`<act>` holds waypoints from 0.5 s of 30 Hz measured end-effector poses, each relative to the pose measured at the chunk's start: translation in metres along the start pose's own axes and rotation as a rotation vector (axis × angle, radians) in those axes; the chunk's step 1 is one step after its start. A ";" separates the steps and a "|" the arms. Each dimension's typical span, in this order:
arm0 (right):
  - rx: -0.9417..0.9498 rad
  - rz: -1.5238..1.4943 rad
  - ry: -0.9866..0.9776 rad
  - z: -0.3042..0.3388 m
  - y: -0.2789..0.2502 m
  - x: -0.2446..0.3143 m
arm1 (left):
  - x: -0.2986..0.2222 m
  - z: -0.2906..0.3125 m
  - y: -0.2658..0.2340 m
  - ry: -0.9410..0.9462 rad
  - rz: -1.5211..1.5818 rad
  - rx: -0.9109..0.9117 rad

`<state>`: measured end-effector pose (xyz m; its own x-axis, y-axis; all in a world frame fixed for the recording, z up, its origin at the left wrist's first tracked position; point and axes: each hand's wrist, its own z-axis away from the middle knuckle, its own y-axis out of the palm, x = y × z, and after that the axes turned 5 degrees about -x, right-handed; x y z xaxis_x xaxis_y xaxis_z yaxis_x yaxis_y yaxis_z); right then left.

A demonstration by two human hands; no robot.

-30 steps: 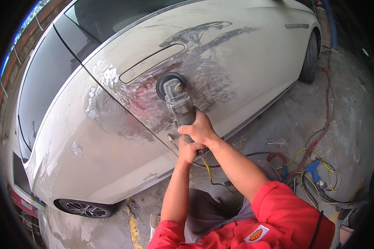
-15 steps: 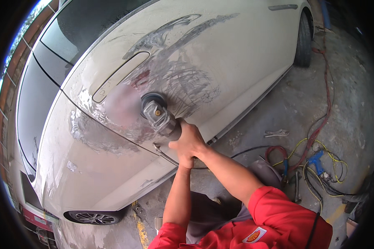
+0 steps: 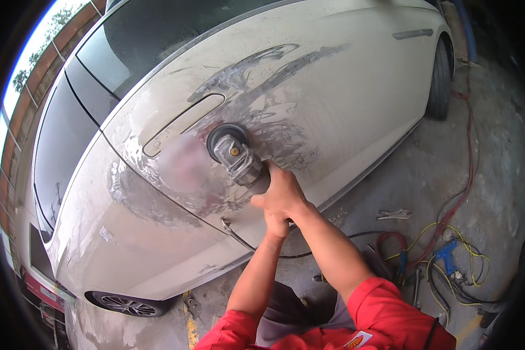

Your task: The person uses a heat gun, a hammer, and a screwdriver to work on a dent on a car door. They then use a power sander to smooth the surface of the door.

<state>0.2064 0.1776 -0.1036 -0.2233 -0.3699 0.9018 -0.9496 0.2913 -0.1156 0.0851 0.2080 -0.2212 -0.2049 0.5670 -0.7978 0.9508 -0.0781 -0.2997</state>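
Both of my hands grip an angle grinder [image 3: 241, 164] over the car's side. My right hand [image 3: 286, 188] wraps around the dark body. My left hand [image 3: 276, 223] is just below, closed at the rear of the tool, its fingers mostly hidden. The grinder's round black disc [image 3: 220, 137] lies at the door panel, just below the door handle [image 3: 186, 123]; whether it touches cannot be seen. Around it the pale door [image 3: 373, 87] shows grey scuffs, bare scratched patches and a reddish area. A black cord [image 3: 356, 235] runs behind my forearms.
A rear wheel [image 3: 131, 304] shows at lower left, a front tyre [image 3: 441, 81] at upper right. On the concrete floor lie locking pliers [image 3: 394, 214], a blue tool [image 3: 447, 256], a red hose [image 3: 468, 175] and tangled yellow and black cables. The door seam [image 3: 151, 182] runs left of the grinder.
My view has shifted, so the car sits lower and further right in the picture. The grinder's disc has moved up the door, nearer the handle, with both hands still on the tool.
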 end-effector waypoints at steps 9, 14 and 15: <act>-0.245 -0.137 0.078 -0.038 -0.057 0.012 | -0.097 -0.063 0.031 -0.459 0.375 0.155; -0.224 -0.020 0.066 -0.042 -0.058 0.035 | -0.109 -0.064 0.031 -0.440 0.479 0.113; -0.212 0.022 0.036 -0.047 -0.060 0.041 | -0.111 -0.070 0.029 -0.443 0.478 0.153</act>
<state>0.2642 0.1860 -0.0402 -0.2321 -0.3311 0.9146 -0.8762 0.4794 -0.0488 0.1521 0.2004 -0.1043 0.1240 0.0530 -0.9909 0.9236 -0.3713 0.0957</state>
